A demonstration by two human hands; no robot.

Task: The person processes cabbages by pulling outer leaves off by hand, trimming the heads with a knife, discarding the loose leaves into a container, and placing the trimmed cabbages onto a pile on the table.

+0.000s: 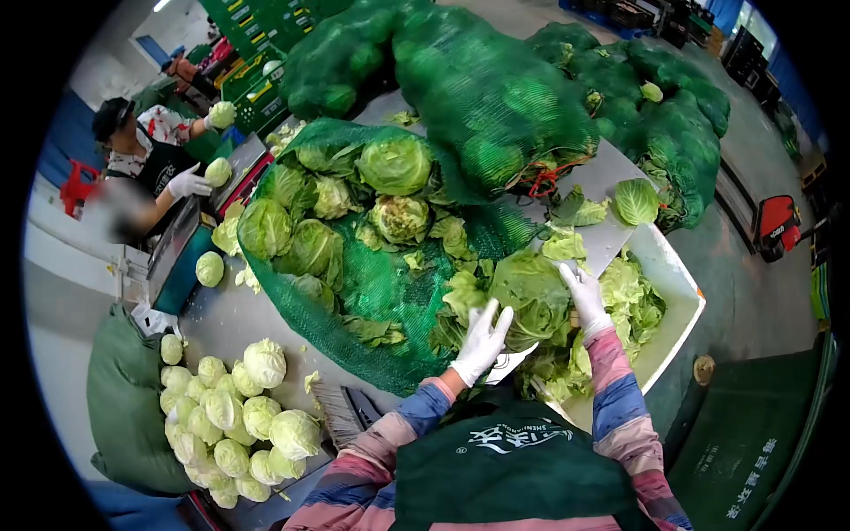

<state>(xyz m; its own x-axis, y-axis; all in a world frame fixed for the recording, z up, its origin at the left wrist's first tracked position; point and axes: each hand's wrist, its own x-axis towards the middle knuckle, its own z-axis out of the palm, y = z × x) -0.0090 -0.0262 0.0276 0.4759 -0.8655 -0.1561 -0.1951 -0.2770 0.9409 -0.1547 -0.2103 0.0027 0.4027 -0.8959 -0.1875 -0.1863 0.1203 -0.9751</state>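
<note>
Both my hands wear white gloves and are at a leafy green cabbage (529, 290) in front of me. My left hand (482, 339) is at its left side, fingers apart, with the palm near the leaves. On the cabbage's right side, my right hand (584, 296) touches the outer leaves with fingers spread. Beside them lies an opened green mesh bag (381, 301) with untrimmed cabbages, one of them browned (400, 219). Below my right hand, a white foam box (677, 305) holds loose leaves (630, 296).
Trimmed cabbages (235, 416) are piled at the lower left, near a brush (338, 414). Full mesh bags (491, 97) stand at the back. A co-worker (146, 168) at the left holds small cabbages. A green bin (744, 434) stands at the lower right.
</note>
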